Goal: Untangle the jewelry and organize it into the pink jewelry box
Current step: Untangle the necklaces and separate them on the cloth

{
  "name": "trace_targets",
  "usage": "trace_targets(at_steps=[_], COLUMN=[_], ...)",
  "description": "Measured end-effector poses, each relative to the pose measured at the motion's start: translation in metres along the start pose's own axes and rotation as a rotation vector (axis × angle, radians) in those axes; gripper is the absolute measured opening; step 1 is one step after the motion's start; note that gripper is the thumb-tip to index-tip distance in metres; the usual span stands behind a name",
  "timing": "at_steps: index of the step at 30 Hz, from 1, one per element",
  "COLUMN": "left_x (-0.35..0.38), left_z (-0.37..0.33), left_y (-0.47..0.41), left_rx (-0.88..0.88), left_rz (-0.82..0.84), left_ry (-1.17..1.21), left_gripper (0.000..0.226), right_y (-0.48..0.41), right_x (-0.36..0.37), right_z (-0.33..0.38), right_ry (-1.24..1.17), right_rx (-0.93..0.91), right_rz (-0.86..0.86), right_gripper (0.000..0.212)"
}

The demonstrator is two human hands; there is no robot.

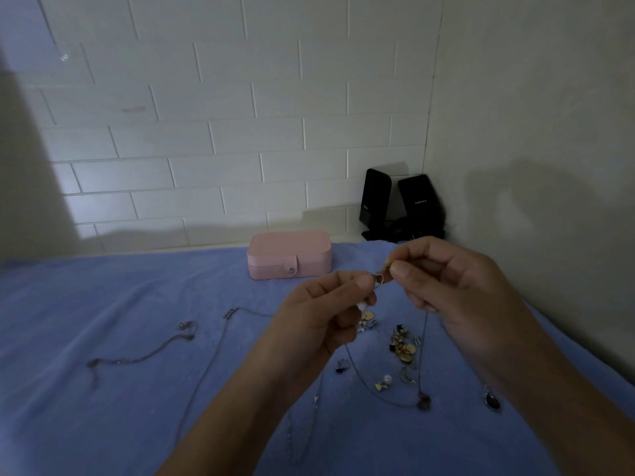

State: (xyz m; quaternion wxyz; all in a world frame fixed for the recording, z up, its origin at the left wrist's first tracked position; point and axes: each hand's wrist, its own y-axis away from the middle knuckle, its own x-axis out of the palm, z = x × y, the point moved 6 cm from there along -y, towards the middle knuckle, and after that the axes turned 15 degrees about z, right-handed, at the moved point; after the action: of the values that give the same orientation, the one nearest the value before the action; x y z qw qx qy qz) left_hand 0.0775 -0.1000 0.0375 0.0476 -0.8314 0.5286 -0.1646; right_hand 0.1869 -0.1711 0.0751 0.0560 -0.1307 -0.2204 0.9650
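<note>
The fingertips (400, 269) of the right hand (450, 280) pinch a small pinkish clasp-like piece (381, 278) at the top of a thin dark chain necklace (422, 359), and the thumb and forefinger of the left hand (323, 314) close on the same spot from about eight o'clock, so both hands meet over the middle of the blue fabric-covered surface (120, 389). The left hand's other fingers are curled in, with something small and white showing under them; what it is cannot be told. From the pinch the chain hangs in a loop towards six o'clock, ending in a dark round pendant (423, 402) that rests on the cloth.

The closed pink rectangular jewelry box (289, 255) with a snap tab on its front sits at eleven o'clock from the hands, near the white tiled wall (206, 132). At one o'clock, in the corner, stand two black speakers (398, 204).

Below the hands, at six o'clock, lies a loose scatter of small gold, dark and pearl-like earrings (402, 348). At four o'clock lies a dark oval pendant (492, 401). At nine o'clock a thin silvery chain (147, 353) lies by itself, and between it and the left forearm a longer fine chain with a small bar piece (230, 313) runs down the cloth.
</note>
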Motion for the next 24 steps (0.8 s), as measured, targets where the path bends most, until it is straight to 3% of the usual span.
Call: trace_targets(at_steps=[3, 7, 11, 19, 24], left_x=[-0.008, -0.009, -0.003, 0.003, 0.001], left_z=[-0.005, -0.014, -0.021, -0.029, -0.031], left_y=[0.001, 0.003, 0.006, 0.010, 0.011], left_rx=[0.070, 0.124, 0.170, 0.236, 0.233], left_rz=[-0.082, -0.090, -0.133, -0.167, -0.174], left_ry=[-0.125, -0.287, -0.423, -0.441, -0.402], left_gripper=[0.005, 0.020, 0.020, 0.008, 0.008], right_y=[-0.001, 0.000, 0.000, 0.000, 0.001], right_x=[-0.002, -0.002, 0.001, -0.002, 0.000], right_z=[0.003, 0.006, 0.005, 0.007, 0.010], right_ry=[-0.001, 0.013, -0.037, 0.068, 0.001], right_rx=[-0.016, -0.020, -0.006, -0.008, -0.004], right_rz=[0.002, 0.028, 0.061, 0.066, 0.090], right_gripper=[0.011, 0.009, 0.009, 0.008, 0.015])
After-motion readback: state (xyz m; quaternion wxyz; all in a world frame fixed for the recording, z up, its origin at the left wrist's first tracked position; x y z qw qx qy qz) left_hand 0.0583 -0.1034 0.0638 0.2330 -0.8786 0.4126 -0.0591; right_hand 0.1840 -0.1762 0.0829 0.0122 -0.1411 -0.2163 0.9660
